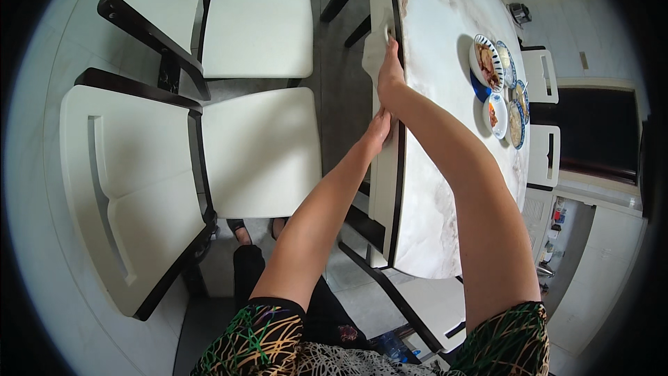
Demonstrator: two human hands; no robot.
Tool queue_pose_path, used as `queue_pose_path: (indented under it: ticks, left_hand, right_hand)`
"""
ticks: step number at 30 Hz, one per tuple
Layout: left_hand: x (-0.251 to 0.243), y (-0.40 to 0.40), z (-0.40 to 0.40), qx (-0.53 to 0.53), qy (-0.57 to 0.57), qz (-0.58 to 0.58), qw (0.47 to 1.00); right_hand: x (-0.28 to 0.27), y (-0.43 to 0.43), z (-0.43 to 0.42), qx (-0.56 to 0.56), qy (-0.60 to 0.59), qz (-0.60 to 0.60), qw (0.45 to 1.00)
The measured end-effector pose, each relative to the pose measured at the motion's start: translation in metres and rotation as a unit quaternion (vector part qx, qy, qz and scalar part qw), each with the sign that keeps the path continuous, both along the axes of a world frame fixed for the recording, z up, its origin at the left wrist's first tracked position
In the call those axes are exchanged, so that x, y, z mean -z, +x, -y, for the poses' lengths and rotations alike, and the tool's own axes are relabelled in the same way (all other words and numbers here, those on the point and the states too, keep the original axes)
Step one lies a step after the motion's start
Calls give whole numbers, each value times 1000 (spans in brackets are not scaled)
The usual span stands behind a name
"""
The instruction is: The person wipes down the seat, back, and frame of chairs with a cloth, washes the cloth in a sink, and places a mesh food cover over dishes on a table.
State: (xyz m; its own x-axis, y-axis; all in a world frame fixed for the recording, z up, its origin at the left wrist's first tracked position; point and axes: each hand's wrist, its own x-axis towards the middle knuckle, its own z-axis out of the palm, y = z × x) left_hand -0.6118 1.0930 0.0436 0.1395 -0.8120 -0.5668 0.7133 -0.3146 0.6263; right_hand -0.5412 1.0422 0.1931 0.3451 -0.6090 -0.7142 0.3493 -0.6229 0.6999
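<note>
At the near long side of a marble-patterned table (430,36), my right hand (391,70) presses against the dark-trimmed edge. A pale, soft-looking cloth (371,57) bulges out from under that hand over the cream side panel (383,183). Its fingers are mostly hidden from above. Just below the right wrist, my left hand (379,129) lies against the same panel, fingertips close to the wrist. What its palm touches is hidden.
Bowls and plates of food stand towards the table's far side, including a striped bowl (487,65) and a small white dish (494,116). White-seated chairs (261,151) with dark frames line the left. Another chair (430,297) stands at the table's end.
</note>
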Motion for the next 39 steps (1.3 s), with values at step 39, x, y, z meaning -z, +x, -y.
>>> queue_pose_path:
  ticks: [39]
  left_hand:
    - [-304,317,-399,-48,98,301,947]
  right_hand:
    - [57,-274,-388,695,71,630,339]
